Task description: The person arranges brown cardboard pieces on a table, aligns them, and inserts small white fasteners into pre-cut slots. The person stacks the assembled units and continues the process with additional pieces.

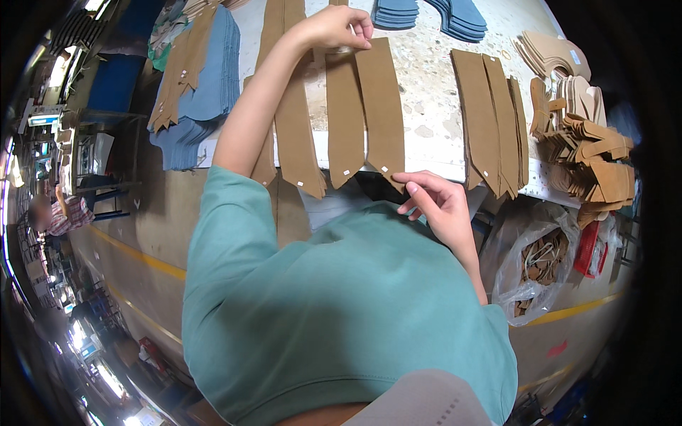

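Two brown leather-like strips with pointed lower ends hang over the table's near edge in front of me. At the far end of the right-hand strip (382, 106), my left hand (339, 30) is closed, thumb and finger pinching its top corner. My right hand (442, 206) has its thumb and forefinger closed at the same strip's pointed end, with the other fingers loosely curled. Beside it lies another strip (345, 117), partly covered at its right edge. Small white labels mark the lower ends of the strips.
More brown strips (295, 135) lie left, and a group of strips (477, 106) lies right. Blue cut pieces (213, 78) are stacked at the far left of the white table (430, 106). Tan pieces (597, 177) pile up right, above a clear plastic bag (506, 284) of scraps.
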A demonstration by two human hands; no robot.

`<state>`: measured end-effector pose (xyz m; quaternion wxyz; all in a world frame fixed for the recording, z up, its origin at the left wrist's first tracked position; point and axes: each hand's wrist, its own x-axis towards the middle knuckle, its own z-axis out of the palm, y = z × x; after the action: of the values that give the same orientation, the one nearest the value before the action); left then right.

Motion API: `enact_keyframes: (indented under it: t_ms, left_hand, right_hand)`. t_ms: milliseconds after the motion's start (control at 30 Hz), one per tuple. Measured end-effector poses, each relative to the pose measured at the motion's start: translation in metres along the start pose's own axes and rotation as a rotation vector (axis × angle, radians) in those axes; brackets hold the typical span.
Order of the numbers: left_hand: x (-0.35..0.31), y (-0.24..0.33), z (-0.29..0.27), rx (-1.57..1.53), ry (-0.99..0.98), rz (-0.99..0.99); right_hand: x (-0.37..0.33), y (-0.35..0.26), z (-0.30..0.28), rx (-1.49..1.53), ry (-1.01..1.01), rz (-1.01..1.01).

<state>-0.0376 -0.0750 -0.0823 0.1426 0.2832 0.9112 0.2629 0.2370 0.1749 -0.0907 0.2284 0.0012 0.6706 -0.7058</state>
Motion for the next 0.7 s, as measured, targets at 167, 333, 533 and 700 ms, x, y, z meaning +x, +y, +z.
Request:
enact_keyframes:
  t_ms: [167, 333, 533, 700]
  left_hand:
    - [-0.019, -0.015, -0.019, -0.015, -0.052, 0.008]
    - [-0.027, -0.023, -0.017, 0.094, -0.017, -0.001]
    - [-0.022, -0.025, -0.013, 0.115, -0.032, -0.07]
    - [-0.023, -0.019, -0.007, 0.204, 0.02, -0.088]
  right_hand:
    - [0.014, 0.005, 0.016, 0.076, -0.254, 0.076]
    - [0.03, 0.016, 0.026, 0.004, -0.334, 0.079]
    - [0.035, 0.019, 0.029, 0.013, -0.352, 0.113]
    - [0.028, 0.012, 0.029, -0.093, -0.307, 0.082]
